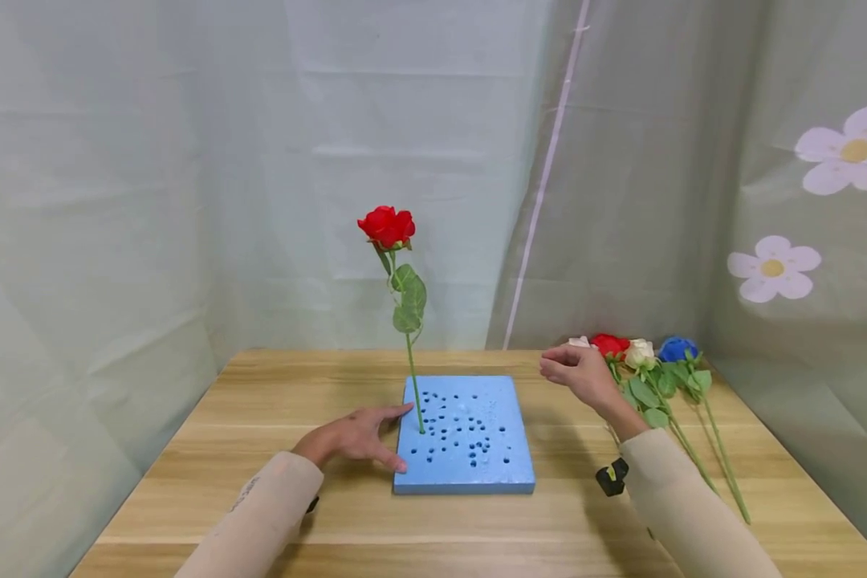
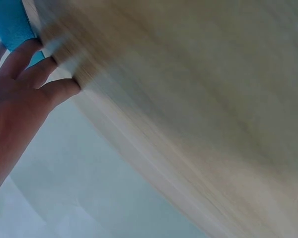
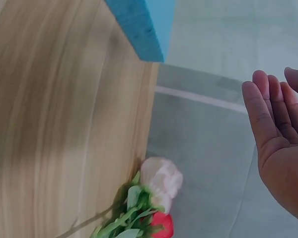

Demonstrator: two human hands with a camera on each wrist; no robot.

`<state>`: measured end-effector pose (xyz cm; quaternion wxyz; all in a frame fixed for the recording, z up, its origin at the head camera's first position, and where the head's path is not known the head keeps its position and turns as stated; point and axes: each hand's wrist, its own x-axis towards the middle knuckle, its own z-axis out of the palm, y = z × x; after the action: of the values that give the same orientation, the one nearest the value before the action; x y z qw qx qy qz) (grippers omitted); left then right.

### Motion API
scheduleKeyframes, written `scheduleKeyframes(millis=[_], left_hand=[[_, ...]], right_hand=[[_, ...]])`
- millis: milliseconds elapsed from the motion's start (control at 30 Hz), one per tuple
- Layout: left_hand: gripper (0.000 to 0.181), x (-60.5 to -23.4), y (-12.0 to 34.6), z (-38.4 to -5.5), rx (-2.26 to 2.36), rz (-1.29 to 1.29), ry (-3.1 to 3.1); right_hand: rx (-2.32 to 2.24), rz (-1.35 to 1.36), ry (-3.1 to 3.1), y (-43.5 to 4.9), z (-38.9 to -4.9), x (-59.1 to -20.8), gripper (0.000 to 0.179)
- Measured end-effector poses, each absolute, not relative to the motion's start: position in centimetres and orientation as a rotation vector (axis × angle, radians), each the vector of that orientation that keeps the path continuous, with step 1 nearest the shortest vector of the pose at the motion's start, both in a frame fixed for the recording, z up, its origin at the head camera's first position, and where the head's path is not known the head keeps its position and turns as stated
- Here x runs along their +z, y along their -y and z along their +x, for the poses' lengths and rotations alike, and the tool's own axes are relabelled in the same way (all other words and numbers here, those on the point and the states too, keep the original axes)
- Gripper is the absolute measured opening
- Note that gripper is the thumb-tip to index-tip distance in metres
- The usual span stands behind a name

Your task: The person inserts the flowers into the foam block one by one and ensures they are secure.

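Note:
A light blue foam board [image 1: 451, 474] with many holes lies on the wooden table. One artificial red rose [image 1: 388, 227] stands nearly upright in it, its green stem [image 1: 413, 373] set in a hole near the left side. My left hand [image 1: 357, 437] rests at the board's left edge with thumb and fingers spread; the left wrist view shows its fingertips [image 2: 67, 88] down by the board. Off to the right, my right hand [image 1: 581, 373] is raised above the table, fingers extended and holding nothing. In the right wrist view its palm [image 3: 283, 129] shows bare.
On the table's right side lie several artificial roses: a red one [image 1: 610, 345], a white one [image 1: 640, 353] and a blue one [image 1: 677, 349], plus a pale pink bloom [image 3: 160, 177]. Their long stems point toward the front. Grey curtains [image 1: 405, 120] hang behind the wooden table [image 1: 332, 538].

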<state>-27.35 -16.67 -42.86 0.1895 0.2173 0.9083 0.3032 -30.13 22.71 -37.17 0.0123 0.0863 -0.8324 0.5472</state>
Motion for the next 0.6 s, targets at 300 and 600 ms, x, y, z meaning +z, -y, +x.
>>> scheduleKeyframes(millis=[300,600], left_hand=[[0.107,-42.8,16.6,-27.1,0.847,0.569,-2.554],[0.108,-42.6,16.5,-27.3,0.860,0.559,-2.543]], right_hand=[[1.749,0.266,2.578,-24.0,-30.2,-37.8,0.031],[1.752,0.219,2.603,-25.7,-29.7,-38.1,0.038]])
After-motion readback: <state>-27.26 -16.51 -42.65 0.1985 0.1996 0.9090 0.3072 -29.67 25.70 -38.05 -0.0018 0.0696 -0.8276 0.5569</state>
